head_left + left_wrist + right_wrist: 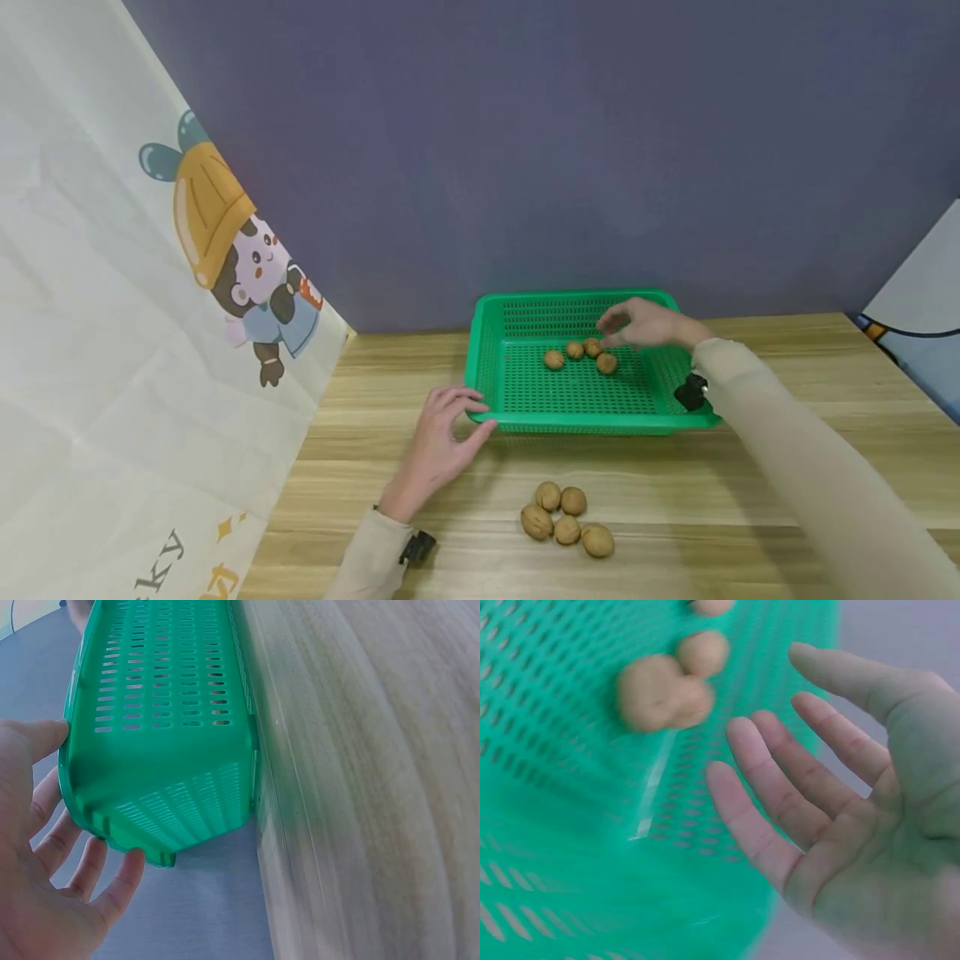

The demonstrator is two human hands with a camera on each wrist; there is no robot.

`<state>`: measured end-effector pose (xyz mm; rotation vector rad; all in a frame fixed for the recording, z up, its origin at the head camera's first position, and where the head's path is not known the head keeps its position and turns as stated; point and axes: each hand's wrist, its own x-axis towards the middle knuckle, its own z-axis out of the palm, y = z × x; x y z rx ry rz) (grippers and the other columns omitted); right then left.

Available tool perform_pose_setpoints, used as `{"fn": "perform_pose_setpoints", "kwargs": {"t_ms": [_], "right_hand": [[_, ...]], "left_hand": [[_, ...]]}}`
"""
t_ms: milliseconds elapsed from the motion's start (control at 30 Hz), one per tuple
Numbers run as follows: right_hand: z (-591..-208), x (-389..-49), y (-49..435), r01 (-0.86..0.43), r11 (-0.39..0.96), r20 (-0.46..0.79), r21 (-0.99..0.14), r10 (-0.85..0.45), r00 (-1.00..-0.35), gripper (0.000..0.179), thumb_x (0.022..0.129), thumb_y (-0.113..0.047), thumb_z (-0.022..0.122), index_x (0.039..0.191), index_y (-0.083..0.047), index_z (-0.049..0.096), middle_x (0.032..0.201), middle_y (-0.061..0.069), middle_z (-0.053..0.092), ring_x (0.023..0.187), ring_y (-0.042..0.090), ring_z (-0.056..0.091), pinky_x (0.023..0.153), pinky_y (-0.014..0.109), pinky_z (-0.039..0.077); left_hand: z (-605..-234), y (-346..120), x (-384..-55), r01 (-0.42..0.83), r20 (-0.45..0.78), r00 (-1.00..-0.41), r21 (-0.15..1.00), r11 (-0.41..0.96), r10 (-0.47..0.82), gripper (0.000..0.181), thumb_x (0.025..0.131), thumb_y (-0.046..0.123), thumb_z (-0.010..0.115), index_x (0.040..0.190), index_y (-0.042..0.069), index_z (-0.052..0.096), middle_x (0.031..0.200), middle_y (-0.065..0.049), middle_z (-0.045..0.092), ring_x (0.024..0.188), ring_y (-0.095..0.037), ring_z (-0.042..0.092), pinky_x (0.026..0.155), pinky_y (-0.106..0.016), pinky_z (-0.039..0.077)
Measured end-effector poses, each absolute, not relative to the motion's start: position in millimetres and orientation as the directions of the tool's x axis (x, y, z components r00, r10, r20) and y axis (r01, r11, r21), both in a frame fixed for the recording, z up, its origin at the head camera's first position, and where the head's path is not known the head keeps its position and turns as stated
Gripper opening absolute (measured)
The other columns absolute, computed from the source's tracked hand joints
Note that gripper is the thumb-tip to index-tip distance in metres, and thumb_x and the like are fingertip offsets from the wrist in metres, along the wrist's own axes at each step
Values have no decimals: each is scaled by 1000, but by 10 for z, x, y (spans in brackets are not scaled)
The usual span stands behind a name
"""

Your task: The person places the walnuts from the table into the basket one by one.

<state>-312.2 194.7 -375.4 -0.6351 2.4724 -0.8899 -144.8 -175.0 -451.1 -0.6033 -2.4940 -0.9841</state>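
Note:
A green plastic basket (592, 422) with slotted walls stands on the table. My left hand (442, 442) holds its front left corner, thumb on the front rim and fingers around the side; the left wrist view shows the fingertips at the rim. Over the right part of the basket is my right hand (643, 323), fingers spread and nothing held in the right wrist view. Several walnuts (553, 359) lie loose on the basket floor, just left of that hand. In the right wrist view, the walnuts (649, 694) look blurred.
Several more walnuts (566, 530) lie in a cluster on the wooden table (720, 500), in front of the basket. Right behind the basket rises a dark blue-grey panel (525, 167). A white sheet with a cartoon figure (255, 258) borders the left side.

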Motion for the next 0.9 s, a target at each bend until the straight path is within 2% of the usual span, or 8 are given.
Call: {"fn": "perform_pose_setpoints", "kwargs": {"t_ms": [133,267,367,600,900], "right_hand": [[-3529,-2981,1892,-341,669,-162,-660,-570,-805,48,103,-28,70,141,0,62,139,25,66,113,31,69,83,43,61],[-3415,-2763,1834,-415,667,-74,-619,-576,-814,39,103,-27,72,135,-6,68,127,13,73,114,30,71,89,46,61],[-3401,-2561,1803,-459,647,-17,-609,-589,-808,32,101,-26,75,129,-10,72,120,5,76,104,23,74,86,43,63],[-3530,-2062,1813,-500,565,36,-656,-639,-769,27,100,-28,77,122,-14,73,119,1,75,98,11,72,82,29,63],[-3832,-1642,1785,-567,453,111,-688,-707,-699,26,97,-23,80,121,-15,74,109,-2,77,88,0,69,75,27,63]], "left_hand": [[-4513,-1750,-1453,512,489,-838,547,663,243,17,92,23,84,105,14,78,125,-8,74,131,-30,57,114,-57,48],[-4511,-1753,-1449,507,489,-839,544,669,238,17,92,23,84,105,14,78,125,-6,74,132,-30,57,115,-58,47],[-4505,-1755,-1446,508,490,-839,547,665,237,17,92,23,84,105,13,78,125,-8,74,132,-31,57,115,-59,47],[-4503,-1754,-1451,508,479,-842,555,659,246,18,91,22,84,105,12,78,125,-10,75,131,-32,58,116,-59,46],[-4517,-1752,-1458,518,491,-836,559,647,245,18,91,21,84,105,11,78,125,-12,74,130,-32,58,115,-59,46]]}}
